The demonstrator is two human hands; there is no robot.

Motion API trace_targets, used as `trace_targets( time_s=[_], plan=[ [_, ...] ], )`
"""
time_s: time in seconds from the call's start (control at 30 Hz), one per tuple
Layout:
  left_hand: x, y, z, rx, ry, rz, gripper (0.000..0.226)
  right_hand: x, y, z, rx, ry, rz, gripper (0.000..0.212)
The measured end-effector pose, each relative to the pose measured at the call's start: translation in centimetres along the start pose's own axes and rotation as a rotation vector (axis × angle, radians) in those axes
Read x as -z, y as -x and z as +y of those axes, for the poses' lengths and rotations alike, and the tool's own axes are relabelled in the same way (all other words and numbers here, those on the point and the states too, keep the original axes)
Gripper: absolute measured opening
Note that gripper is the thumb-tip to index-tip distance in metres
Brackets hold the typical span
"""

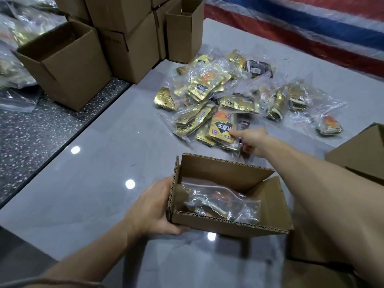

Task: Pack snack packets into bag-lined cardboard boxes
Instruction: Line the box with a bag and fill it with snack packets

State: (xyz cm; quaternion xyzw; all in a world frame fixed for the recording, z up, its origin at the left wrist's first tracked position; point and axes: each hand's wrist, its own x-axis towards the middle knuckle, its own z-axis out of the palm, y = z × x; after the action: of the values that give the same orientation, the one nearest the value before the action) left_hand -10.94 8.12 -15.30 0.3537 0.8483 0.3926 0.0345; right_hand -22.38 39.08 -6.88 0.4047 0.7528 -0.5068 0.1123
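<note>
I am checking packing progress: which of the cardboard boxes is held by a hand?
The low open box nearest the camera. The left hand grips its left wall, and a clear bag lies inside. No hand grips the others.

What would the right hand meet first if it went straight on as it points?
Probably the nearest gold packet; the right hand has its forefinger tip right by it, contact unclear.

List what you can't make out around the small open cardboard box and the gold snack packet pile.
Head view:
- Right hand: grip on the clear-bagged gold packets hidden by the packets.
- Clear plastic bag inside the small open cardboard box: contents blurred, glare.
- Brown cardboard box at right: cut off by frame edge.
</note>
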Motion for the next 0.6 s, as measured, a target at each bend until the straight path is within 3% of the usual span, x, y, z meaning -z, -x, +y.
trace_targets(
  time_s=[0.2,0.4,0.53,0.6],
  plan=[
    [0.1,0.3,0.4,0.041,-0.034,-0.011,0.061,2.0,0.3,0.2,0.093,0.177,0.015,0.009],
    [0.5,-0.1,0.8,0.023,0.019,-0.008,0.075,2.8,0.8,0.8,0.208,0.233,0.145,0.025],
    [0.9,0.1,1.3,0.033,0.063,0.023,0.078,1.1,1.1,-0.4,0.116,0.160,-0.034,0.054],
    [0.9,0.3,1.4,0.064,0.076,0.044,0.083,0.0,1.0,-0.8,0.109,0.222,-0.038,0.051]
  ],
)
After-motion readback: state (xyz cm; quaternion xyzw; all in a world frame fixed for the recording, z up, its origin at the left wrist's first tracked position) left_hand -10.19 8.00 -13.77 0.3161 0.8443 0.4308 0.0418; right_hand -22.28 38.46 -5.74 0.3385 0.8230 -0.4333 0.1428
